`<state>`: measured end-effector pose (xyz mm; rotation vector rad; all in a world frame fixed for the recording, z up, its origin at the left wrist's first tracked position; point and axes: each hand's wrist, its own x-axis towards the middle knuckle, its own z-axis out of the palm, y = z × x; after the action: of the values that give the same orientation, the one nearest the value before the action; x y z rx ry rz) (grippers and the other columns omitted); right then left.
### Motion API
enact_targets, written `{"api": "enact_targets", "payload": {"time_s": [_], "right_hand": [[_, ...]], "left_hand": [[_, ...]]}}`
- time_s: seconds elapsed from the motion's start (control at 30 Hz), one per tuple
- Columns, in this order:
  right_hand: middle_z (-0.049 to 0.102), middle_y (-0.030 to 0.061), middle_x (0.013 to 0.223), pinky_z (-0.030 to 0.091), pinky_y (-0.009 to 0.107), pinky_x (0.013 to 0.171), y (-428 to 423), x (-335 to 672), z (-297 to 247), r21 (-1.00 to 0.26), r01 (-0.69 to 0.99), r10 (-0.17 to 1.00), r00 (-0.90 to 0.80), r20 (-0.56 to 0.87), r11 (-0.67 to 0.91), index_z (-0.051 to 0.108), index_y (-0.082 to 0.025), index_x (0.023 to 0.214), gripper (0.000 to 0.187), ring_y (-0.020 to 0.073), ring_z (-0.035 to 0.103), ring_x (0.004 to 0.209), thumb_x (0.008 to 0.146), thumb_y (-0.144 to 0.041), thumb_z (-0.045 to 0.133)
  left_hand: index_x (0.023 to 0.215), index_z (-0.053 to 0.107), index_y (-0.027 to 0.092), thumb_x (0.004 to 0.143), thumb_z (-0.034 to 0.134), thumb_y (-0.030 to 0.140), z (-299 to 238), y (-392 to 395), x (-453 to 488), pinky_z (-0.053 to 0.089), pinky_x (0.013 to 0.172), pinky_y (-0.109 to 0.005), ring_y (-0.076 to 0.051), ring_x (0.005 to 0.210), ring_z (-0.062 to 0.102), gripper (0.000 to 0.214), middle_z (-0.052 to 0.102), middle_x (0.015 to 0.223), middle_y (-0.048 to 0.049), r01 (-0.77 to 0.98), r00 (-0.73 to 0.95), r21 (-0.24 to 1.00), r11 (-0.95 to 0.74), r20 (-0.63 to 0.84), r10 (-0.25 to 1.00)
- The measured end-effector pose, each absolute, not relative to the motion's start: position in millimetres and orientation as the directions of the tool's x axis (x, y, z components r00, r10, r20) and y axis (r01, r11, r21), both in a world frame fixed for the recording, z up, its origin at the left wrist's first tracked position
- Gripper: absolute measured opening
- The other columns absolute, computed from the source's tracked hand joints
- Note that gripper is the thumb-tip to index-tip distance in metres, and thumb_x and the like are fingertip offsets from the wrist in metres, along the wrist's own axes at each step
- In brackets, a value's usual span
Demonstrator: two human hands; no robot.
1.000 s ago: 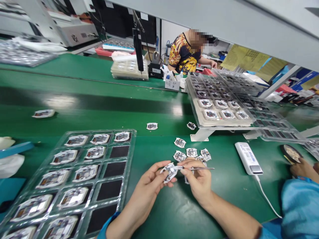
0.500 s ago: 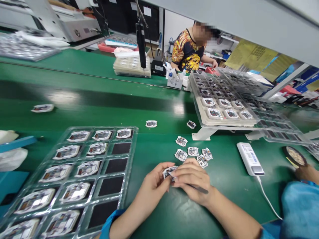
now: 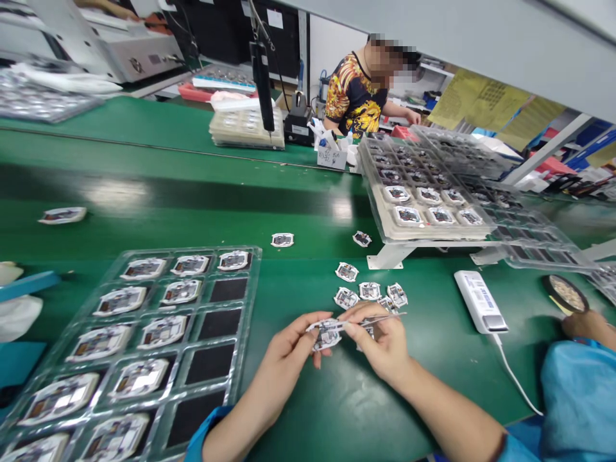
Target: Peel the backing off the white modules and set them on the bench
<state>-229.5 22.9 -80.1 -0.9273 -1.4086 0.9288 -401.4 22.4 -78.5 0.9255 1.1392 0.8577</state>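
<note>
My left hand [image 3: 293, 340] pinches a small white-framed electronic module [image 3: 326, 335], like a watch-sized housing with circuitry inside, at its left edge. Thumb and fingers of my right hand [image 3: 382, 337] are closed on slim metal tweezers [image 3: 373, 319], whose tips lie over the module's upper face. Part of another module [image 3: 369, 330] shows beside my right fingers; whether they touch it I cannot tell. Just beyond the hands several like modules [image 3: 370, 291] lie loose on the green bench. To the left, a clear tray [image 3: 253, 282] carries more of them in its pockets.
A raised stand holds stacked module trays [image 3: 385, 232] at the back right. A white corded device [image 3: 481, 301] lies on the right, near a neighbour's blue sleeve [image 3: 577, 378]. An electric screwdriver [image 3: 261, 86] hangs overhead. Another person [image 3: 356, 96] stands across the bench.
My right hand has turned, and the tweezers have swung from pointing down right to lying almost level across the module. The module's face is now more exposed. The whole view has shifted slightly.
</note>
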Motion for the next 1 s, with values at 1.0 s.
{"api": "enact_targets", "payload": {"time_s": [1.0], "right_hand": [[0.069, -0.0007, 0.069, 0.052, 0.027, 0.061, 32.3, -227.4, -84.6, -0.992, -0.115, 0.999, 0.012, 0.046, 0.047, 0.068, -0.021, 0.076, 0.023, 0.0149, 0.063, 0.063, 0.077, -0.042, 0.077]], "left_hand": [[0.098, 0.070, 0.019, 0.073, 0.075, 0.038, -73.1, 25.0, -397.4, 0.045, 0.057, -0.027, -0.017, 0.057, 0.056, 0.032, 0.067, 0.062, 0.0006, -0.015, 0.215, 0.927, 0.374, -0.362, 0.907]]}}
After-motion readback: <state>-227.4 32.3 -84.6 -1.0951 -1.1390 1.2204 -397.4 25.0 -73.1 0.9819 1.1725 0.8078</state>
